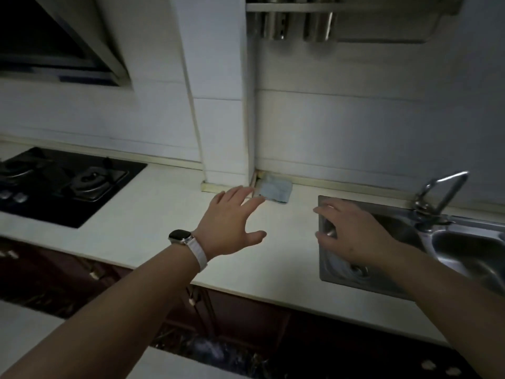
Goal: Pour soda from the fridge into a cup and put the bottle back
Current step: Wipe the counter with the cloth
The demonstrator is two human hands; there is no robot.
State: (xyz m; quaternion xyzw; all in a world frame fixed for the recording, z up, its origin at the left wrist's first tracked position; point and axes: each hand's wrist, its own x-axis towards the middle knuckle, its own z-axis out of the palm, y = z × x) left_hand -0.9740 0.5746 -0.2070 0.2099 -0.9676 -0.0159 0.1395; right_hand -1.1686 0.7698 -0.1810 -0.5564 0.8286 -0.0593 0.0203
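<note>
Neither a soda bottle, a cup nor a fridge is in view. Both my arms reach out over a pale kitchen counter (pixel 164 231). My left hand (pixel 229 222), with a watch on a white strap at the wrist, hovers above the counter with fingers spread and straight, holding nothing. My right hand (pixel 352 233) is out over the left edge of a steel sink (pixel 464 250), its fingers loosely extended and empty.
A black gas hob (pixel 62 184) sits at the left of the counter. A folded blue cloth (pixel 274 190) lies against the wall behind my left hand. A steel tap (pixel 440 192) stands behind the sink. Dark cabinet fronts (pixel 240 324) run below the counter; a range hood (pixel 57 39) hangs upper left.
</note>
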